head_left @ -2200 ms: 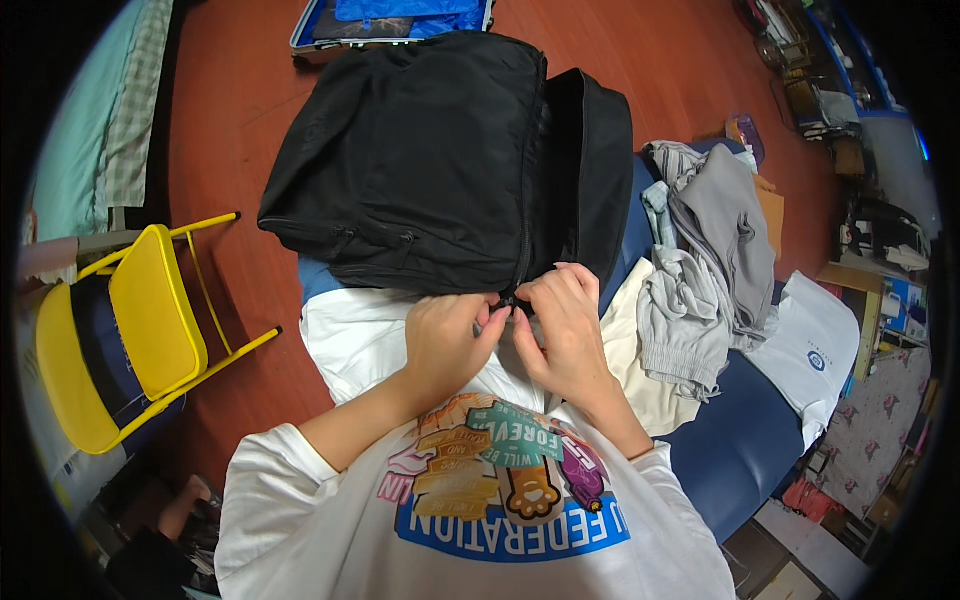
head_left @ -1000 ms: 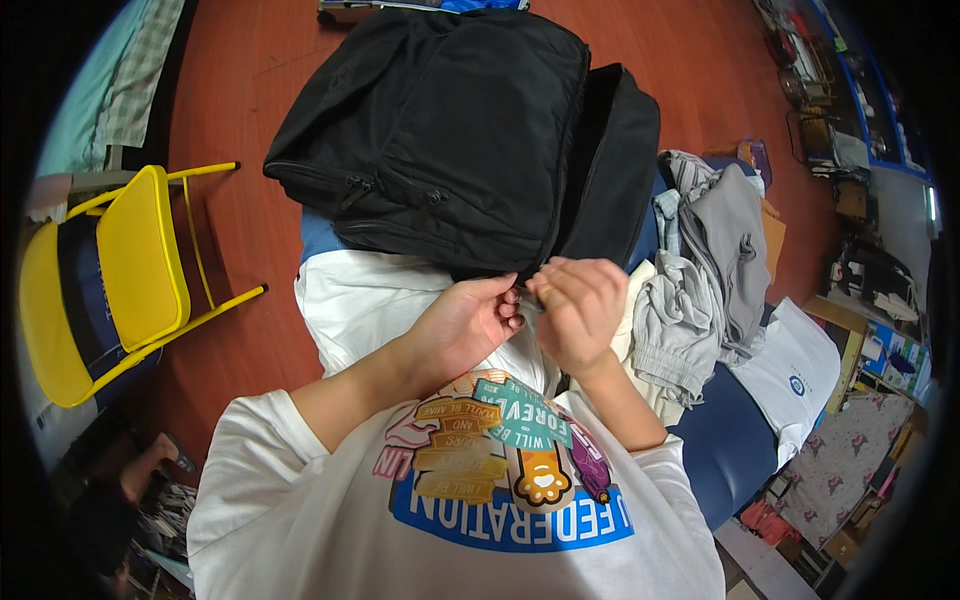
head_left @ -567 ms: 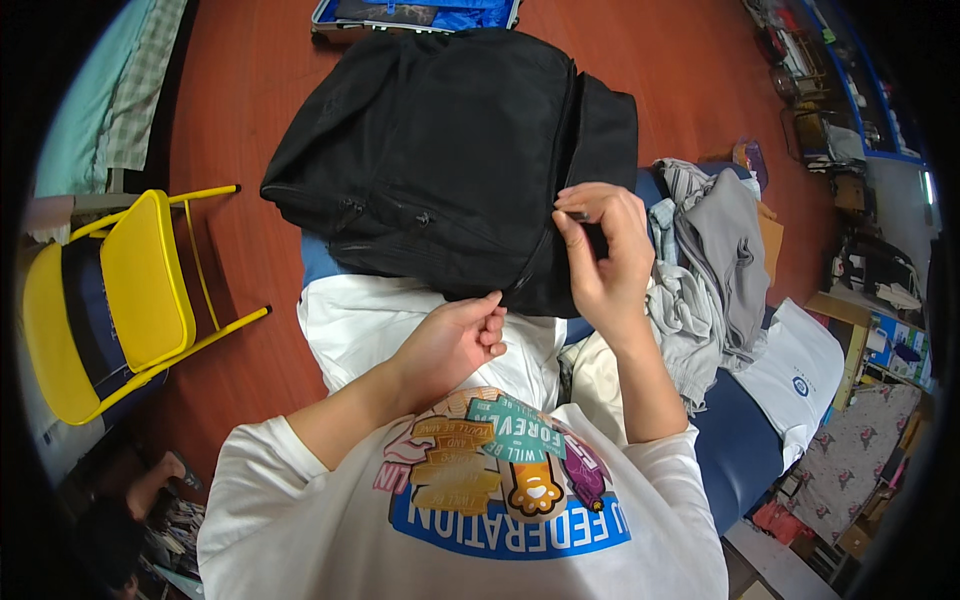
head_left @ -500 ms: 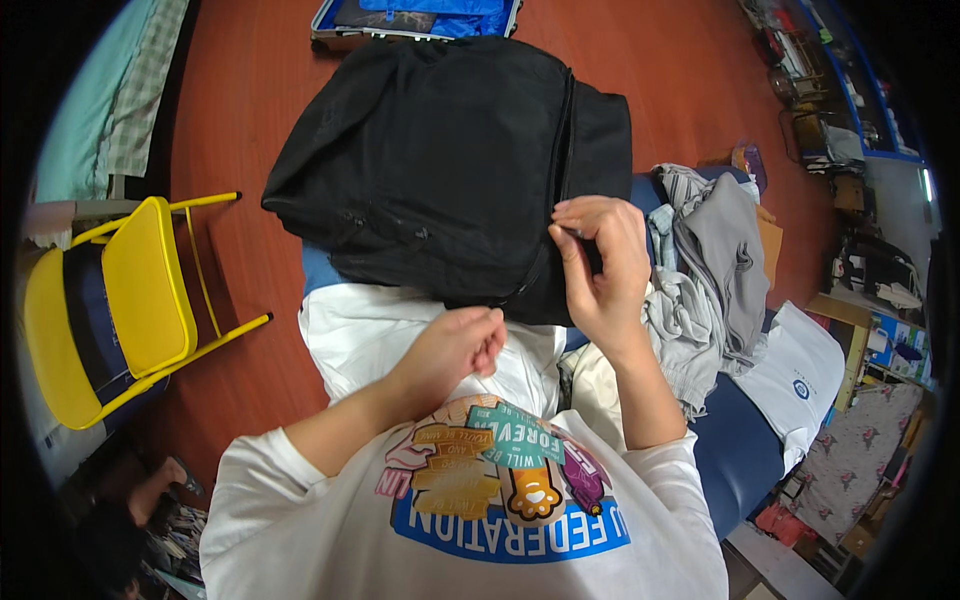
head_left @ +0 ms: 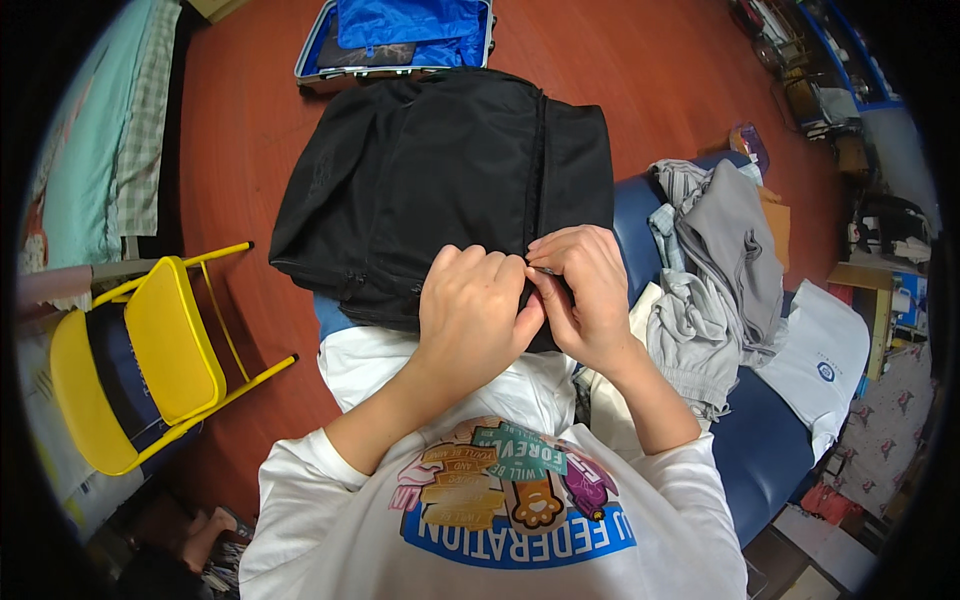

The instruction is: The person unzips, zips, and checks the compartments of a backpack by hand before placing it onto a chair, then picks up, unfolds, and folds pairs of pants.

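Observation:
A large black backpack (head_left: 450, 180) rests across my lap, its long zipper seam (head_left: 536, 170) running down near the right side. My left hand (head_left: 470, 312) is closed on the bag's fabric beside the seam, its knuckles hiding what the fingertips pinch. Right next to it, my right hand (head_left: 583, 295) pinches at the seam with thumb and forefinger; the zipper pull itself is too small and covered to make out. Both hands almost touch at the fingertips.
Grey folded clothes (head_left: 735, 250) and a white shirt (head_left: 820, 350) lie on the dark blue seat (head_left: 715, 470) to my right. An open suitcase (head_left: 310, 70) with blue lining stands beyond the bag. A yellow folding chair (head_left: 175, 340) is at left.
My left hand has moved up and right from the bag's near edge to the zipper seam and closed there. My right hand has come slightly down and left along the seam.

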{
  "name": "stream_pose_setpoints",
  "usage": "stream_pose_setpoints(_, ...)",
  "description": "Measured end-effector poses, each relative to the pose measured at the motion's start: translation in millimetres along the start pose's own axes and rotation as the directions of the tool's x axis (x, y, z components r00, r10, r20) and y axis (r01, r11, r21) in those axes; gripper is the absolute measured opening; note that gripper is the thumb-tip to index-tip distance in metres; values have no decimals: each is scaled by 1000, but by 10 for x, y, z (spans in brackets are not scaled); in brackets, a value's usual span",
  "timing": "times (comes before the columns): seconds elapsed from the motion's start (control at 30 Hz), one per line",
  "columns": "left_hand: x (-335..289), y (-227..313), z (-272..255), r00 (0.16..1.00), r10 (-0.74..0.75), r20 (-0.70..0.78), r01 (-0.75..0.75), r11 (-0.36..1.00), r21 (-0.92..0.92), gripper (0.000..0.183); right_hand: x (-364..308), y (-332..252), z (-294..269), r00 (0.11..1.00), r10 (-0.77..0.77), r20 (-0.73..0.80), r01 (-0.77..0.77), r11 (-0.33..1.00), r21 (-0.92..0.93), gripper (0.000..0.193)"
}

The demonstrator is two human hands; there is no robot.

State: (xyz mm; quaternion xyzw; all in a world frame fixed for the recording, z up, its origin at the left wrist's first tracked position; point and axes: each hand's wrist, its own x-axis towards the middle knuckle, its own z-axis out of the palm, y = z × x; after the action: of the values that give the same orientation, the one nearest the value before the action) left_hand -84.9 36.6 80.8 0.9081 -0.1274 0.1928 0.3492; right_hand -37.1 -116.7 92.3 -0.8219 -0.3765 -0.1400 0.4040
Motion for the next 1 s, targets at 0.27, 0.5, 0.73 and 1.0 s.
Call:
stream_pose_setpoints(0.27,68,-4,89,998,-16,58,20,997,-75,23,178,357,-24,997,38,65,-40,999,25,13)
stream_pose_setpoints(0.5,-53,11,82,988,-31,149,51,990,-135,22,464,849,34,988,154,-6,-152,981,122,13)
stream_pose_setpoints(0.73,-127,40,114,983,-26,180,50,990,-133,22,869,1734,108,962,274,-5,-274,961,28,23)
stream_pose_setpoints(1.0,-113,58,97,952,-27,304,94,973,-208,18,1136,2477,165,713,588,382,-678,718,160,25)
